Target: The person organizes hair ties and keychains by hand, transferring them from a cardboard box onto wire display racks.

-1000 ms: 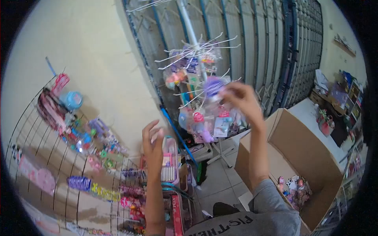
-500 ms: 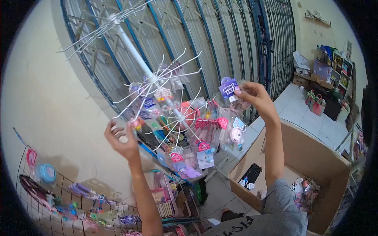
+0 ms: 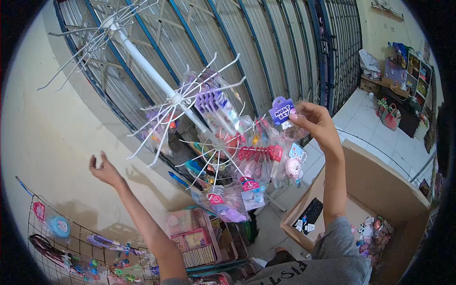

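My right hand (image 3: 314,124) pinches a small clear packet with a purple "Night Sky" card (image 3: 282,112) at its top. It is raised to the right of a white rotating display rack (image 3: 152,73). My left hand (image 3: 105,171) is empty, fingers apart, left of the rack near the wall. A row of purple-topped packets (image 3: 216,108) hangs on the rack's middle tier. Lower down hang pink-topped packets (image 3: 259,153) and packets with purple items (image 3: 228,209).
An open cardboard box (image 3: 380,183) with packets inside stands at the lower right. A wire grid (image 3: 47,256) with hair accessories is at the lower left. Plastic bins (image 3: 209,237) sit below the rack. Behind it runs a folding metal gate (image 3: 266,52).
My left hand has moved away from the rack, leftwards and down. The rack has turned, bringing the purple-topped row to the front. My right hand still holds its packet.
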A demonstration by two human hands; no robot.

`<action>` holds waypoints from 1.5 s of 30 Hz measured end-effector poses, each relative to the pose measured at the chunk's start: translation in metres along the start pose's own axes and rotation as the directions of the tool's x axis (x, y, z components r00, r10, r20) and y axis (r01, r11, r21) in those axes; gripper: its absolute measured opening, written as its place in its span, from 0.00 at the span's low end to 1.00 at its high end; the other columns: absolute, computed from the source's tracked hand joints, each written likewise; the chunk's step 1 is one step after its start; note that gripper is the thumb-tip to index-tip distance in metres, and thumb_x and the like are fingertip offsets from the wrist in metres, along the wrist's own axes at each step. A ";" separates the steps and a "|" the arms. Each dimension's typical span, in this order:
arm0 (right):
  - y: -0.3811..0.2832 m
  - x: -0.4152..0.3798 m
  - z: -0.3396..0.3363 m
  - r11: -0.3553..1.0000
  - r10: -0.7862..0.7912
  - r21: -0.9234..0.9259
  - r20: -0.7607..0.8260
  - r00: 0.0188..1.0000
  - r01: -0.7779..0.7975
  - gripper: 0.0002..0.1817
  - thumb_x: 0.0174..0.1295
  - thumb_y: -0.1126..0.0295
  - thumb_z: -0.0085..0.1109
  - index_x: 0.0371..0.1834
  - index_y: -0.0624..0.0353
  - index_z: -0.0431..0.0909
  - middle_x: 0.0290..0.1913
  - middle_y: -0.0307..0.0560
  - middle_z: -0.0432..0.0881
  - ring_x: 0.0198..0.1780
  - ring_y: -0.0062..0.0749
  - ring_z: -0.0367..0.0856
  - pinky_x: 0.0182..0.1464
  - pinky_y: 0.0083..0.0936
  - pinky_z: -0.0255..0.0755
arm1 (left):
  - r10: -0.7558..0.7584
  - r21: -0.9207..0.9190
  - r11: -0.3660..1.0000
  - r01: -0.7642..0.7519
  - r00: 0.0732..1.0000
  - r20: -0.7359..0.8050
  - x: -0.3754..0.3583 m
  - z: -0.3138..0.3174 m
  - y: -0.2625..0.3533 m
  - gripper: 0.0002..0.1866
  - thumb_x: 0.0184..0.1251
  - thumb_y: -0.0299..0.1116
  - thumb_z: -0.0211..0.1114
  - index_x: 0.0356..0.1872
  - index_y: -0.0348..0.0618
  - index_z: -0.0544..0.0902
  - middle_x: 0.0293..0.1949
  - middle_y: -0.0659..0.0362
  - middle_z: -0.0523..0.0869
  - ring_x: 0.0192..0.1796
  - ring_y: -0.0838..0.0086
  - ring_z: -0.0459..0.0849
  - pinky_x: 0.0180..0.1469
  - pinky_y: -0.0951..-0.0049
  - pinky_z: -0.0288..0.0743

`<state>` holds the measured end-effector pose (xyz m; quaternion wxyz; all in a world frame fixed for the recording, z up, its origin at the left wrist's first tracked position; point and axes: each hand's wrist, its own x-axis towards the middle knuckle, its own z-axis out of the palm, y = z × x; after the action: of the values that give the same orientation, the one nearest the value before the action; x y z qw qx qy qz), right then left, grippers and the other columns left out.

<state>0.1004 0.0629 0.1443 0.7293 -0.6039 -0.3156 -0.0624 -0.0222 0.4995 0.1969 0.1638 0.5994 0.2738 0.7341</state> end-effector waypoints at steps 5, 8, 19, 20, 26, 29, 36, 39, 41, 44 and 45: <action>0.000 -0.002 0.000 1.000 0.016 0.014 -0.034 0.999 -0.016 0.06 0.48 0.70 0.54 0.23 0.63 0.72 0.18 0.32 0.70 0.20 0.10 0.63 0.21 0.10 0.54 | -0.065 -0.341 0.935 0.092 0.994 0.089 -0.019 -0.031 0.079 0.18 0.50 0.37 0.57 0.42 0.41 0.69 0.42 0.60 0.71 0.42 0.76 0.68 0.43 0.71 0.60; 0.000 -0.002 0.000 1.000 -0.018 -0.003 -0.038 0.999 0.018 0.06 0.48 0.71 0.54 0.23 0.62 0.72 0.17 0.32 0.69 0.20 0.10 0.62 0.20 0.10 0.53 | -0.008 -0.441 0.891 0.105 0.976 0.216 -0.039 -0.042 0.112 0.17 0.50 0.35 0.57 0.42 0.41 0.69 0.42 0.61 0.71 0.41 0.77 0.68 0.42 0.73 0.61; -0.007 -0.006 0.004 0.999 0.029 0.014 -0.002 1.000 -0.029 0.07 0.48 0.71 0.54 0.23 0.63 0.72 0.19 0.34 0.71 0.22 0.11 0.67 0.23 0.09 0.59 | 0.607 -0.451 0.784 -0.427 0.679 0.412 -0.106 -0.032 0.164 0.24 0.33 0.33 0.68 0.36 0.39 0.69 0.37 0.55 0.69 0.42 0.66 0.67 0.43 0.71 0.61; -0.007 -0.006 0.004 0.999 0.028 0.015 -0.006 1.000 -0.028 0.07 0.48 0.70 0.54 0.24 0.63 0.72 0.19 0.34 0.71 0.22 0.11 0.67 0.23 0.09 0.59 | 0.569 -0.432 0.812 -0.393 0.698 0.435 -0.108 -0.030 0.165 0.23 0.34 0.33 0.67 0.35 0.38 0.69 0.37 0.53 0.69 0.43 0.63 0.67 0.44 0.69 0.61; 0.001 -0.001 0.000 0.999 0.039 0.029 -0.040 0.998 -0.038 0.07 0.48 0.69 0.55 0.25 0.63 0.73 0.19 0.33 0.71 0.20 0.10 0.65 0.20 0.09 0.56 | 0.533 -0.257 0.846 -0.468 0.761 0.369 -0.094 -0.018 0.127 0.19 0.40 0.33 0.64 0.35 0.39 0.70 0.37 0.53 0.70 0.42 0.63 0.67 0.46 0.68 0.59; 0.001 0.001 -0.001 0.997 0.066 0.040 -0.038 0.997 -0.064 0.07 0.48 0.69 0.54 0.24 0.62 0.73 0.18 0.33 0.71 0.19 0.10 0.64 0.19 0.09 0.55 | 0.533 -0.232 0.846 -0.480 0.770 0.350 -0.075 -0.003 0.095 0.15 0.47 0.34 0.58 0.36 0.39 0.70 0.38 0.56 0.70 0.42 0.66 0.67 0.46 0.70 0.59; -0.001 0.008 0.030 0.987 0.148 0.049 0.050 0.988 -0.150 0.11 0.48 0.63 0.54 0.24 0.60 0.73 0.18 0.32 0.71 0.19 0.11 0.64 0.18 0.09 0.56 | 0.448 -0.473 0.847 -0.244 0.806 0.386 -0.065 -0.022 0.102 0.16 0.56 0.41 0.47 0.39 0.38 0.70 0.39 0.57 0.73 0.43 0.72 0.68 0.46 0.73 0.58; -0.001 0.014 0.045 0.986 0.121 0.094 0.165 0.979 -0.137 0.11 0.48 0.63 0.54 0.23 0.60 0.73 0.17 0.31 0.69 0.19 0.10 0.64 0.18 0.09 0.55 | 0.564 -0.586 0.785 -0.204 0.626 0.538 -0.090 -0.034 0.130 0.16 0.54 0.39 0.49 0.38 0.36 0.71 0.36 0.55 0.74 0.41 0.70 0.70 0.44 0.73 0.60; -0.001 0.016 0.052 0.981 0.102 0.153 0.132 0.986 -0.122 0.10 0.49 0.64 0.53 0.23 0.60 0.73 0.16 0.30 0.68 0.19 0.10 0.63 0.19 0.10 0.55 | 0.536 -0.599 0.795 -0.092 0.568 0.624 -0.100 -0.030 0.133 0.14 0.55 0.36 0.48 0.37 0.36 0.71 0.36 0.55 0.74 0.40 0.71 0.72 0.42 0.74 0.62; 0.000 0.006 0.077 0.982 0.094 0.139 0.232 0.968 -0.128 0.08 0.48 0.67 0.54 0.22 0.60 0.73 0.17 0.29 0.68 0.19 0.08 0.62 0.18 0.08 0.53 | 0.439 -0.568 0.823 0.020 0.611 0.658 -0.100 -0.027 0.121 0.11 0.57 0.30 0.44 0.37 0.35 0.71 0.33 0.55 0.75 0.37 0.73 0.73 0.40 0.77 0.64; -0.007 0.001 0.083 0.977 0.118 0.139 0.292 0.949 -0.164 0.06 0.48 0.69 0.55 0.23 0.60 0.74 0.17 0.30 0.69 0.18 0.08 0.63 0.17 0.08 0.53 | 0.436 -0.596 0.798 0.090 0.598 0.673 -0.098 -0.028 0.118 0.11 0.58 0.29 0.43 0.37 0.35 0.71 0.32 0.55 0.75 0.36 0.74 0.74 0.39 0.78 0.64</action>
<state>0.0657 0.1380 0.1569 0.7259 -0.5666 -0.3762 0.1025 -0.0163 0.3440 0.1864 0.3625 0.8036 -0.1236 0.4555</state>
